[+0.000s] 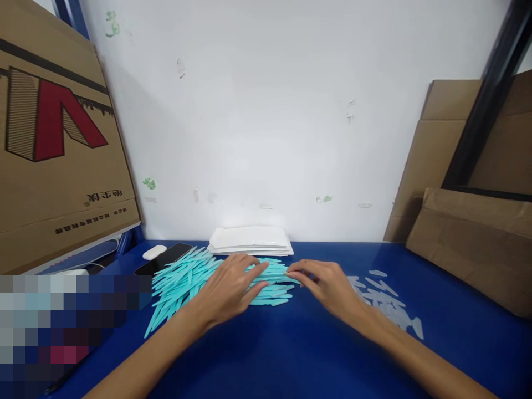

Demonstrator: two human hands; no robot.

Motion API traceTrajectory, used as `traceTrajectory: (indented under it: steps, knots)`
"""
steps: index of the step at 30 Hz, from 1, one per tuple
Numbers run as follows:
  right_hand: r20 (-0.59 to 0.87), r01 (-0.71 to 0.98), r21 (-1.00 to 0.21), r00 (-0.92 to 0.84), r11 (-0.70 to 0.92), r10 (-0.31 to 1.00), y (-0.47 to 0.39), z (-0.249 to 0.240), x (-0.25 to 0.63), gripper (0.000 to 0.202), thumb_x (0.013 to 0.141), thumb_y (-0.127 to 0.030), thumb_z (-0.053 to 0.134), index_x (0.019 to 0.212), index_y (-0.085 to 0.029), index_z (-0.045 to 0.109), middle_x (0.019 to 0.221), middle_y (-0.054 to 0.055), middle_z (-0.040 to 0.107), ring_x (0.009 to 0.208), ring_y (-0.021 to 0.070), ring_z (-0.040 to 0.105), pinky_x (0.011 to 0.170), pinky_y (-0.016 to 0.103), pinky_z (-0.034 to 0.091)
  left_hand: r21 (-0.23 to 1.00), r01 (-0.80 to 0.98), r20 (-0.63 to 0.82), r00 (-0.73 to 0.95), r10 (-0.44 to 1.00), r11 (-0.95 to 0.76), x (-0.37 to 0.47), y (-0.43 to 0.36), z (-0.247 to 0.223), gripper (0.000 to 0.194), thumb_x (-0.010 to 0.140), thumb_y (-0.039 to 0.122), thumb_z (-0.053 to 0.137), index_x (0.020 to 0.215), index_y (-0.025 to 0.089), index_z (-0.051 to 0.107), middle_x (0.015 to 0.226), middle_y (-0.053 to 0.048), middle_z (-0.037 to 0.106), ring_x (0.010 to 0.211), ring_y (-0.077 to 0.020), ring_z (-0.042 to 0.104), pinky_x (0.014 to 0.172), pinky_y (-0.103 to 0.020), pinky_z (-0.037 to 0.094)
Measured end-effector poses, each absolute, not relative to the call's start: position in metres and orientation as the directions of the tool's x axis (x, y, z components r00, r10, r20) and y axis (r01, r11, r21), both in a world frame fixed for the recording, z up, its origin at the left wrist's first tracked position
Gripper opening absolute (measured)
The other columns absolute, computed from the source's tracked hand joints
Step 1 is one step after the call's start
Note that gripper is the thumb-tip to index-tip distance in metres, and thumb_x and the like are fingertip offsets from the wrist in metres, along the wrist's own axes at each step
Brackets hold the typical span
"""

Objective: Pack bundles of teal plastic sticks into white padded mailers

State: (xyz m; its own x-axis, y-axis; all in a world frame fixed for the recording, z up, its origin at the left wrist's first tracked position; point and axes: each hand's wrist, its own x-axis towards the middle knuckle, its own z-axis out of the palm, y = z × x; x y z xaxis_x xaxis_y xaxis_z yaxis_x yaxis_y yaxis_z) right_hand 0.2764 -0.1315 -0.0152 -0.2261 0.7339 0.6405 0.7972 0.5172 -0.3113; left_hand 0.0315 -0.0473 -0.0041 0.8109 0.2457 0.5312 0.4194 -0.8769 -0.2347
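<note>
Bare forearms [162, 349] come in low over a smooth, deep-blue tabletop [266, 360], leading to two hands. Between the hands lies a row of slim turquoise strips with tapered ends [271, 295], set roughly side by side. Over its left part is the left hand [235, 282], thumb and forefinger apart. At the row's right end the right hand [328, 281] has its fingertips drawn close beside a strip's tip; whether they grip it, I cannot tell. Left of the row spreads a looser heap of matching turquoise strips [177, 291], near a black phone [174, 254] and a small, rounded white case [154, 252]. Flat white packets [249, 238] are stacked behind, against a scuffed white wall [266, 122]. Beyond the right wrist lie scattered, frosted translucent strips [386, 305].
</note>
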Motion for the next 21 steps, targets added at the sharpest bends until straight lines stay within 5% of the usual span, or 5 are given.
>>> traceTrajectory:
  steps: [5, 9, 12, 16, 21]
  knots:
    - [0.591, 0.899, -0.230, -0.174, 0.372, 0.787, -0.129, -0.002, 0.289, 0.029, 0.102, -0.041, 0.048, 0.108, -0.028, 0.072, 0.100, 0.002, 0.078, 0.086, 0.0205, 0.074, 0.072, 0.028, 0.054, -0.178, 0.456, 0.501, 0.805, 0.318, -0.872, 0.032, -0.040, -0.015, 0.033, 0.100, 0.013, 0.036, 0.114, 0.020, 0.065, 0.088, -0.007, 0.067, 0.079, -0.0185, 0.063, 0.069, -0.028, 0.049]
    - [0.409, 0.995, -0.098, 0.041, -0.002, 0.912, -0.126, 0.013, 0.338, 0.017, 0.093, -0.032, 0.061, 0.096, -0.025, 0.076, 0.082, 0.006, 0.078, 0.070, 0.0232, 0.072, 0.056, 0.027, 0.046, -0.098, 0.572, 0.491, 0.739, 0.460, -0.814, 0.022, -0.027, -0.010, 0.032, 0.102, 0.019, 0.034, 0.113, 0.019, 0.064, 0.092, -0.008, 0.066, 0.082, -0.0202, 0.064, 0.067, -0.029, 0.048]
    - [0.213, 0.980, -0.118, 0.185, -0.162, 0.959, -0.130, 0.019, 0.375, 0.013, 0.084, -0.030, 0.069, 0.079, -0.021, 0.077, 0.077, 0.010, 0.076, 0.070, 0.0254, 0.071, 0.052, 0.028, 0.043, -0.056, 0.624, 0.478, 0.702, 0.528, -0.779, 0.020, -0.026, -0.008, 0.035, 0.105, 0.025, 0.031, 0.109, 0.018, 0.065, 0.092, -0.007, 0.065, 0.084, -0.0215, 0.064, 0.070, -0.031, 0.048]
    - [0.005, 0.962, -0.186, 0.202, -0.197, 0.979, -0.134, 0.018, 0.394, 0.014, 0.075, -0.034, 0.075, 0.070, -0.022, 0.077, 0.073, 0.009, 0.075, 0.061, 0.0227, 0.069, 0.049, 0.027, 0.042, -0.037, 0.616, 0.463, 0.709, 0.533, -0.787, 0.023, -0.028, -0.009, 0.036, 0.105, 0.027, 0.031, 0.106, 0.018, 0.066, 0.092, -0.007, 0.065, 0.086, -0.0212, 0.065, 0.072, -0.030, 0.048]
    - [0.002, 0.968, -0.180, 0.176, -0.173, 0.984, -0.130, 0.010, 0.380, 0.010, 0.070, -0.027, 0.077, 0.061, -0.021, 0.076, 0.067, 0.008, 0.073, 0.057, 0.0217, 0.068, 0.045, 0.025, 0.038, -0.015, 0.561, 0.487, 0.727, 0.484, -0.828, 0.025, -0.029, -0.013, 0.036, 0.104, 0.028, 0.033, 0.106, 0.020, 0.067, 0.091, -0.008, 0.065, 0.085, -0.0198, 0.065, 0.072, -0.028, 0.049]
